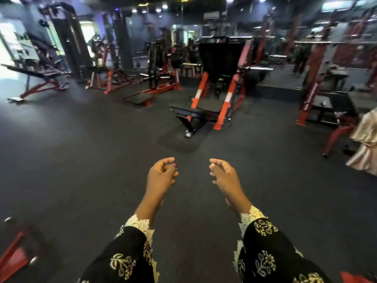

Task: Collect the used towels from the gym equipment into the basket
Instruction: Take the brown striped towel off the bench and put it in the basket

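Beige, satiny, crumpled towel point(365, 144) draped at right edge

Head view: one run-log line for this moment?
phase: walking gym floor | left hand: empty, fingers curled | right hand: empty, fingers curled | basket: not visible | ahead: leg press

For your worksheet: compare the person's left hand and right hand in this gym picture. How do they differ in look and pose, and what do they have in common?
The left hand shows a dark red painted thumbnail; no painted nail is visible on the right hand. The left hand's fingers curl toward the right, while the right hand's fingers curl toward the left, mirroring each other.

Shared: both are empty, loosely curled, stretched forward above the dark floor, with black floral, lace-cuffed sleeves.
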`<state>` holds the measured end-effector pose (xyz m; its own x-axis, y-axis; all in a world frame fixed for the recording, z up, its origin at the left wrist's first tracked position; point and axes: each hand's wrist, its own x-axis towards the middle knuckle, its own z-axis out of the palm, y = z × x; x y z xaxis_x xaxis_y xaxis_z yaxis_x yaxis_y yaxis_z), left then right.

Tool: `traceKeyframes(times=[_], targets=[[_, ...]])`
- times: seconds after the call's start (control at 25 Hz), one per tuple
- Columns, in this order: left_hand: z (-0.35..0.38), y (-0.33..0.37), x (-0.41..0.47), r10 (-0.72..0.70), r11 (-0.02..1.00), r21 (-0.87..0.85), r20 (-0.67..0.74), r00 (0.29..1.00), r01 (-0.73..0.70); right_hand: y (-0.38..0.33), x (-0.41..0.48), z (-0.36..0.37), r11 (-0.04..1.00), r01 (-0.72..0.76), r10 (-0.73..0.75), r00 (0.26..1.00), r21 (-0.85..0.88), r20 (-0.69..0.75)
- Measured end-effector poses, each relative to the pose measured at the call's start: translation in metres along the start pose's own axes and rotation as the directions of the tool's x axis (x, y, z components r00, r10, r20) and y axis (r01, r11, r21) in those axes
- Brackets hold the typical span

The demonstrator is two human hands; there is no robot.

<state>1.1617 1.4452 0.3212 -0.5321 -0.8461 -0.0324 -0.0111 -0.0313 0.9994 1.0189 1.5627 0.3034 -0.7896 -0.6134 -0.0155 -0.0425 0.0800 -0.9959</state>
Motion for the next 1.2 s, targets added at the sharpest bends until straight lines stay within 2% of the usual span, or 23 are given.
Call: traceKeyframes(times=[0.28,0.56,0.8,1.2], targets=[[0.136,0.042,0.199,0.014,1.000,0.018,0.163,0.986,-0.018,-0.034,0.199,-0.055,1.000,-0.010,0.014,0.982,0.022,-0.186],[0.308,0.046,0.353,0.052,0.998,0.002,0.354,0.934,-0.057,-0.026,0.370,-0.155,0.998,0.029,-0.010,0.928,0.047,-0.372],[0.506,0.046,0.475,0.063,0.998,-0.025,0.481,0.875,-0.058,-0.017,0.531,-0.289,0.999,0.019,-0.002,0.878,0.030,-0.478],[0.782,0.044,0.625,0.039,0.999,-0.038,0.633,0.773,-0.019,-0.004,0.736,-0.494,1.000,-0.019,0.021,0.761,0.011,-0.649]])
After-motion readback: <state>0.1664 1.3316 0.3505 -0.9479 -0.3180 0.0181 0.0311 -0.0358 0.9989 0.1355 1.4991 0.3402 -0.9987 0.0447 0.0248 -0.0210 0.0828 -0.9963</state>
